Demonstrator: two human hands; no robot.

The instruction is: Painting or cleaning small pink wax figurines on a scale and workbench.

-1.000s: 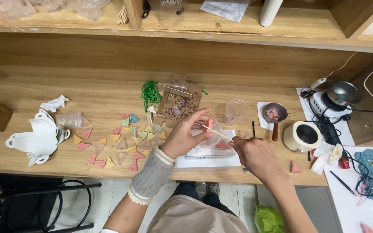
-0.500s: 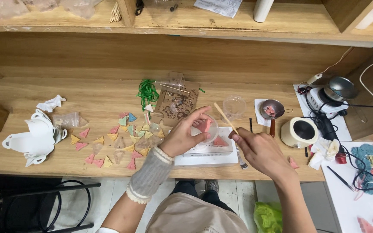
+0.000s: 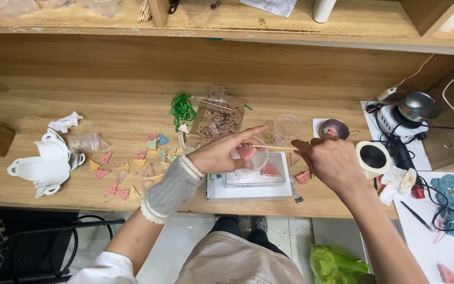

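I log: left hand grasps pink piece, centre frame | right hand pinches thin stick | piece light, brittle; hold by edges.

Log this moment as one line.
left hand: steadies clear plastic cup on white scale | right hand: holds thin wooden stick | pink wedge in cup

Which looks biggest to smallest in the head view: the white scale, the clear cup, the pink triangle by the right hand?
1. White scale, clearly largest.
2. Clear cup.
3. Pink triangle beside the right hand, smallest.
All sit on one bench, so nearness hardly matters.
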